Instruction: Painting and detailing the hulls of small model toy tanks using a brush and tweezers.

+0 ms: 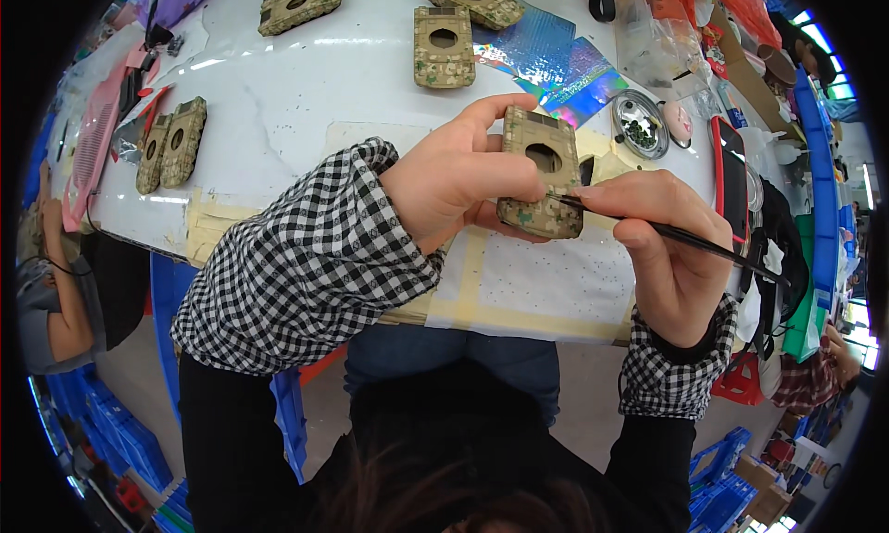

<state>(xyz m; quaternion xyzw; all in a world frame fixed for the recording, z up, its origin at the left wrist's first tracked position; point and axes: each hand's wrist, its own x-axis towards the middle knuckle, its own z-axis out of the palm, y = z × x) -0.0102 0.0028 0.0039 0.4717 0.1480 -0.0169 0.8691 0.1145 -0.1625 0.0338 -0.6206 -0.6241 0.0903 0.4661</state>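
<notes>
The left hand [443,176] grips a camouflage-patterned toy tank hull [564,181] above the tabletop [352,79], fingers around its edges, probably to steady it. The right hand [674,220] pinches slim black tweezers [696,240] like a pen, seemingly for fine control, their tip at the hull's surface below its round hole. Just beyond the right hand, a clear round dish [661,116] keeps small dark-green pieces within reach.

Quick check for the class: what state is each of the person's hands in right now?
Left hand: closed around a camouflage toy tank hull.
Right hand: closed on black tweezers, tip at the hull.
</notes>
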